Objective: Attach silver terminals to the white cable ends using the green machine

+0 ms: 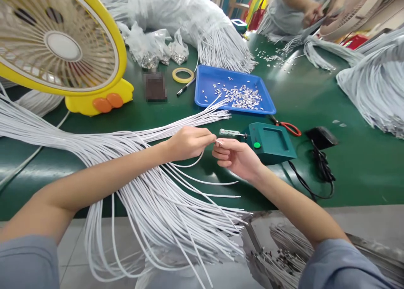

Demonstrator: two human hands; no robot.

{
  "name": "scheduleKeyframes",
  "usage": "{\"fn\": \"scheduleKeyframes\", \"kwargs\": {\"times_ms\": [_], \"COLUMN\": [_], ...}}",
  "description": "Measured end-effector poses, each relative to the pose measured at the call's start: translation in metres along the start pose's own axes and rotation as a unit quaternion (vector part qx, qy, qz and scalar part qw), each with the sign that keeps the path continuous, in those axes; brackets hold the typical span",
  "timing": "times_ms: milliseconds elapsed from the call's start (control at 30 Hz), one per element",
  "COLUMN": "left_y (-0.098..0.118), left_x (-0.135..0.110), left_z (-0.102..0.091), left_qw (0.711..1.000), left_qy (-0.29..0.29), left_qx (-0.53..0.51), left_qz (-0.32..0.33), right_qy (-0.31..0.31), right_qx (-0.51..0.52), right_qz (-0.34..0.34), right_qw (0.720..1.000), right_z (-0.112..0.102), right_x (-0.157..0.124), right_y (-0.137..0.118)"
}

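Note:
My left hand (191, 143) is closed in a pinch on a white cable (199, 159) near its end. Fingertip to fingertip with it, my right hand (238, 157) pinches a small silvery-white piece (219, 143) at the cable's tip; the fingers partly hide it. Under my left forearm a thick bundle of white cables (164, 200) spreads over the table edge. Just beyond my right hand stands a green device (273, 143) with a round green button and a thin shaft pointing left. Behind my hands, a blue tray (203, 80) holds many small silvery pieces (244, 97).
A yellow fan (121, 40) stands at left. Near the tray lie a tape roll (183, 75), a pen (186, 86), and red-handled pliers (290, 128). A black adapter (322, 137) with its cord sits at right. Across the table, a co-worker's hands (314, 14) handle cables.

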State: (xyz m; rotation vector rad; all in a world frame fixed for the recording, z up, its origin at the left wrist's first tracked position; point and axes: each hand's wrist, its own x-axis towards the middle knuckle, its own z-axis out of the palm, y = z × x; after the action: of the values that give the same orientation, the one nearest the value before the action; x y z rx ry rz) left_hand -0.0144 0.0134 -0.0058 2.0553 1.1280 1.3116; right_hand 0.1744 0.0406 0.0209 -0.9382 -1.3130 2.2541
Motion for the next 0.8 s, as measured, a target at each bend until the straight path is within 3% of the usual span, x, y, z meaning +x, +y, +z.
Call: {"fn": "scheduleKeyframes", "kwargs": {"times_ms": [67, 100, 167, 233, 267, 333, 533, 667, 800], "left_y": [0.004, 0.006, 0.010, 0.009, 0.007, 0.003, -0.009, -0.012, -0.016], "left_x": [0.001, 0.002, 0.003, 0.004, 0.005, 0.007, 0.013, 0.013, 0.012], "left_z": [0.005, 0.009, 0.018, 0.026, 0.030, 0.036, 0.045, 0.045, 0.045], "left_qw": [0.996, 0.988, 0.957, 0.926, 0.915, 0.900, 0.891, 0.895, 0.893], "left_qy": [0.033, 0.040, 0.036, 0.023, 0.016, 0.009, 0.039, 0.045, 0.057], "left_qx": [-0.047, -0.088, -0.183, -0.252, -0.271, -0.288, -0.295, -0.295, -0.300], "left_qz": [-0.072, -0.124, -0.223, -0.282, -0.300, -0.326, -0.344, -0.332, -0.330], "right_qy": [0.087, 0.145, 0.238, 0.252, 0.235, 0.189, 0.132, 0.126, 0.115], "right_qx": [-0.112, -0.203, -0.419, -0.609, -0.673, -0.749, -0.808, -0.849, -0.862], "right_qz": [-0.100, -0.166, -0.257, -0.243, -0.217, -0.168, -0.120, -0.097, -0.093], "right_qw": [0.985, 0.954, 0.838, 0.711, 0.667, 0.613, 0.562, 0.503, 0.485], "right_z": [-0.005, -0.009, -0.021, -0.035, -0.042, -0.053, -0.060, -0.056, -0.053], "right_x": [-0.003, -0.005, -0.008, -0.011, -0.011, -0.009, 0.007, 0.013, 0.014], "right_y": [-0.006, -0.011, -0.022, -0.032, -0.036, -0.041, -0.044, -0.041, -0.037]}}
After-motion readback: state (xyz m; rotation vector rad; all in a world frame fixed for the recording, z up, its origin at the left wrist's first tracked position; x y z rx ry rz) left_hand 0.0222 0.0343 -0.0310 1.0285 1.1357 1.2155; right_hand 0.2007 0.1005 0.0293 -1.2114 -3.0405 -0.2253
